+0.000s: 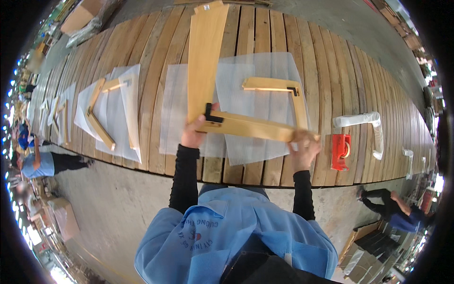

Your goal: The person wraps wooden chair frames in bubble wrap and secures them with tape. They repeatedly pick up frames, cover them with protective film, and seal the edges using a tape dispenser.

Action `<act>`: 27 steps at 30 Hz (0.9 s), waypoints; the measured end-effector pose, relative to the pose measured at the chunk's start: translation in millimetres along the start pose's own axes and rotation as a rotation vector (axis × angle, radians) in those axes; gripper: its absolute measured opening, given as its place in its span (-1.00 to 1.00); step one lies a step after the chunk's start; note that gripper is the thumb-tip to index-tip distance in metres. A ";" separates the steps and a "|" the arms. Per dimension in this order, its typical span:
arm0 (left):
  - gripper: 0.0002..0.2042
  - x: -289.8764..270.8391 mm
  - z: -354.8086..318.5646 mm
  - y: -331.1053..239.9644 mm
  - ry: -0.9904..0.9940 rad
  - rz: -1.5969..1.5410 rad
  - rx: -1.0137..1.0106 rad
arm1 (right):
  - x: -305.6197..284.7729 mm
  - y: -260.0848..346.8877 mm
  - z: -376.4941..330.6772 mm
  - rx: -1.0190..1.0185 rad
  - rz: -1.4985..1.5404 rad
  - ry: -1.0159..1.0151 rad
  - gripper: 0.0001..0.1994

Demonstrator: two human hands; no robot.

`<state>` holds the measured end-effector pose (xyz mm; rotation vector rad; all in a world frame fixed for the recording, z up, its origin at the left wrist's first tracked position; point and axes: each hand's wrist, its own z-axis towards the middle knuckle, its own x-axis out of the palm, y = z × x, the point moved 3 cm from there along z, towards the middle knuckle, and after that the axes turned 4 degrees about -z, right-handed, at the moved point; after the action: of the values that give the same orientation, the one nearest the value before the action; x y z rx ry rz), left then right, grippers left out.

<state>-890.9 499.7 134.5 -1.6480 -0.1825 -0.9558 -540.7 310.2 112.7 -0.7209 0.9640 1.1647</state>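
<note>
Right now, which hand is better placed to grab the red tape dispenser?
Right, likely. The right hand holds the L-shaped wooden piece at the end nearer the red tape dispenser; the left hand holds it by the black corner bracket, farther off. The right must let go first.

Concrete floor (113, 203) (grey) — slatted table (326, 71)

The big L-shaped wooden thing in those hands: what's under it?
Around the big L-shaped pale-wood frame, translucent white sheets show underneath, lying on the brown slatted wooden tabletop. Whatever its solid wood covers can't be seen.
</note>
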 end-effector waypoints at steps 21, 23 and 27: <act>-0.49 -167.1 74.9 89.5 -0.140 0.881 -0.101 | -78.9 94.7 116.1 1.121 1.559 -0.675 -0.42; -0.55 -213.8 46.5 77.9 -0.465 1.079 0.038 | -73.7 79.5 110.8 1.174 1.467 -0.674 -0.48; -0.48 -92.1 55.6 -4.1 -0.524 1.185 0.509 | -29.2 60.2 114.2 1.162 1.350 -0.640 -0.57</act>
<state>-926.6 582.9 76.2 -1.1671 0.1912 0.4047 -574.1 413.1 189.0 1.3746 1.3058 1.4476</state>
